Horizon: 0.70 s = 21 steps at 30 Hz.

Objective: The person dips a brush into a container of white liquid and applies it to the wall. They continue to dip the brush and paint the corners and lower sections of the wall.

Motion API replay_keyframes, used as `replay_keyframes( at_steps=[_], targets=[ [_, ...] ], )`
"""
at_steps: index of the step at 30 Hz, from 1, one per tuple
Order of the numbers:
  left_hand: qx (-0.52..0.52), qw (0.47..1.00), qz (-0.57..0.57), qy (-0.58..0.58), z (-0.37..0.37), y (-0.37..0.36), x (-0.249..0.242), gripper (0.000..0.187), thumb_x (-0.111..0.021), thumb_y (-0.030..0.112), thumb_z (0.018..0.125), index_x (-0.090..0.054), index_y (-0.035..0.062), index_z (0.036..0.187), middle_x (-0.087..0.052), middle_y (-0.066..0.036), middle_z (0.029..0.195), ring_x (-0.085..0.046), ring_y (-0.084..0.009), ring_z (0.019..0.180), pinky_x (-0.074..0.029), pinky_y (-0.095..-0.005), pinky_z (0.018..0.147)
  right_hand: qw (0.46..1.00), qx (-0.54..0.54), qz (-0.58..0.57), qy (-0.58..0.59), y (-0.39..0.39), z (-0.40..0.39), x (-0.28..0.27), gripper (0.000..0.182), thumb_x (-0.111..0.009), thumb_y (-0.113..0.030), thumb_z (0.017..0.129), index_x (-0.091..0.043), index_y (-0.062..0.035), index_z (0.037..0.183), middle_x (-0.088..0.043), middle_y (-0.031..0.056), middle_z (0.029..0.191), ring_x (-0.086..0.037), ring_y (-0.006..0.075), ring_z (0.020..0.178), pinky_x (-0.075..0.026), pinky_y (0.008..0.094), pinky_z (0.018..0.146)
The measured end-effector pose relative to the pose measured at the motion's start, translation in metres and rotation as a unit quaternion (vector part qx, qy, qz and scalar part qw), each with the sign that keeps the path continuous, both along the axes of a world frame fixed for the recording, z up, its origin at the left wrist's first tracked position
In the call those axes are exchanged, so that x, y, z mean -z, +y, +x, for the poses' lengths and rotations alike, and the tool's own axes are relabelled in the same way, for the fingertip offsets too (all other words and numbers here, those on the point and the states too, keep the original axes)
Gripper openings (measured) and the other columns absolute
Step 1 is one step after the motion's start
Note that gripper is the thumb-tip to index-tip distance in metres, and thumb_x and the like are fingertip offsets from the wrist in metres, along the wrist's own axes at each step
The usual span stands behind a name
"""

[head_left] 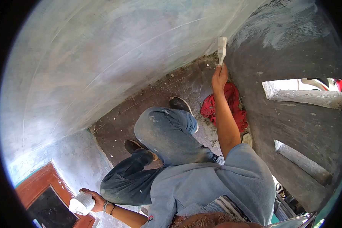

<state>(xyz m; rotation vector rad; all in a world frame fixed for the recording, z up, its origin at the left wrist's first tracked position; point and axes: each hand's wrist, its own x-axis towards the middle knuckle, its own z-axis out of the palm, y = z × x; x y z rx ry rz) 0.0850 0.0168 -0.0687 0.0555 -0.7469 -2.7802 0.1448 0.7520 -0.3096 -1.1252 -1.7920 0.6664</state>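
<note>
My right hand (219, 78) is stretched forward, its fingers closed round the handle of a paint brush (222, 47). The brush's pale, paint-covered head is near the corner where the pale wall (114, 57) meets the dark grey wall (254, 64); whether it touches is unclear. At the lower left, my left hand (97, 200) is wrapped round a white container (81, 204), which is tilted, and its contents are hidden. White paint streaks (288, 30) cover the upper part of the grey wall.
A red cloth (231, 100) lies on the spotted dark floor (121, 121), beneath my right arm. My bent legs and shoes are in the middle. Two slot openings (304, 84) pierce the grey wall. A brown-framed dark panel (51, 207) stands at the lower left.
</note>
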Motion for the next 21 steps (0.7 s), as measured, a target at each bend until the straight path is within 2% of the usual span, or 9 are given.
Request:
replay_keyframes(
  at_steps=[3,6,9,12,15,18,21],
  targets=[
    [-0.003,1.0,-0.005,-0.002,0.0,0.003,-0.001,0.056,-0.057,0.03,0.085,-0.041,-0.0016,0.128,-0.045,-0.025,0.126,-0.043,-0.0376,0.123,-0.051,-0.0467,0.084,0.993,0.014,-0.087,-0.079,0.008,-0.013,0.021,0.031,-0.045,-0.024,0.093,-0.055,-0.0012,0.112,-0.059,0.0252,0.1,-0.056,0.0443,0.096,-0.042,0.0489,0.085],
    [-0.001,1.0,-0.004,-0.006,0.0,0.005,-0.003,0.056,-0.057,0.03,0.085,-0.041,-0.0014,0.128,-0.045,-0.025,0.125,-0.043,-0.0375,0.123,-0.052,-0.0466,0.084,0.953,-0.006,-0.251,-0.169,0.01,-0.012,0.056,0.032,-0.045,-0.024,0.093,-0.055,-0.0013,0.113,-0.058,0.0251,0.103,-0.054,0.0444,0.1,-0.041,0.0485,0.087],
    [-0.007,1.0,-0.002,-0.004,-0.002,0.0,0.0,0.056,-0.058,0.03,0.085,-0.041,-0.0013,0.128,-0.045,-0.026,0.125,-0.043,-0.0375,0.123,-0.052,-0.0465,0.083,0.943,-0.006,-0.271,-0.195,0.001,-0.01,0.072,0.031,-0.046,-0.023,0.092,-0.055,-0.0012,0.112,-0.058,0.0254,0.104,-0.054,0.0449,0.1,-0.041,0.0482,0.086],
    [-0.007,1.0,-0.001,-0.004,0.001,0.0,-0.002,0.056,-0.057,0.031,0.085,-0.041,-0.0017,0.128,-0.045,-0.026,0.126,-0.043,-0.0385,0.122,-0.051,-0.0472,0.084,0.98,0.002,-0.185,-0.079,-0.014,-0.012,0.023,0.03,-0.048,-0.019,0.09,-0.056,-0.0017,0.113,-0.059,0.0259,0.102,-0.055,0.0459,0.097,-0.042,0.0492,0.085],
    [0.002,1.0,0.008,-0.007,-0.003,-0.002,0.0,0.057,-0.055,0.032,0.085,-0.041,-0.0021,0.128,-0.046,-0.025,0.126,-0.043,-0.0394,0.122,-0.05,-0.0479,0.084,0.997,0.005,-0.068,-0.026,-0.005,-0.018,0.012,0.028,-0.05,-0.018,0.089,-0.056,-0.0013,0.111,-0.061,0.026,0.099,-0.056,0.0469,0.094,-0.042,0.0506,0.084],
    [0.002,1.0,0.015,-0.005,-0.002,0.002,-0.001,0.057,-0.057,0.032,0.084,-0.042,-0.0023,0.127,-0.046,-0.026,0.124,-0.044,-0.0388,0.121,-0.051,-0.0468,0.083,0.978,0.011,-0.153,-0.141,0.007,-0.014,0.052,0.03,-0.049,-0.019,0.089,-0.057,-0.0007,0.111,-0.061,0.0259,0.1,-0.056,0.0461,0.097,-0.043,0.0505,0.083],
    [0.008,1.0,0.017,0.009,0.001,-0.005,0.002,0.058,-0.054,0.033,0.085,-0.041,-0.0027,0.128,-0.045,-0.027,0.126,-0.044,-0.0414,0.121,-0.051,-0.0487,0.084,0.956,0.0,-0.213,-0.2,0.005,-0.013,0.069,0.031,-0.048,-0.021,0.089,-0.059,0.0001,0.108,-0.061,0.0261,0.101,-0.057,0.0445,0.098,-0.043,0.0497,0.083]
  ],
)
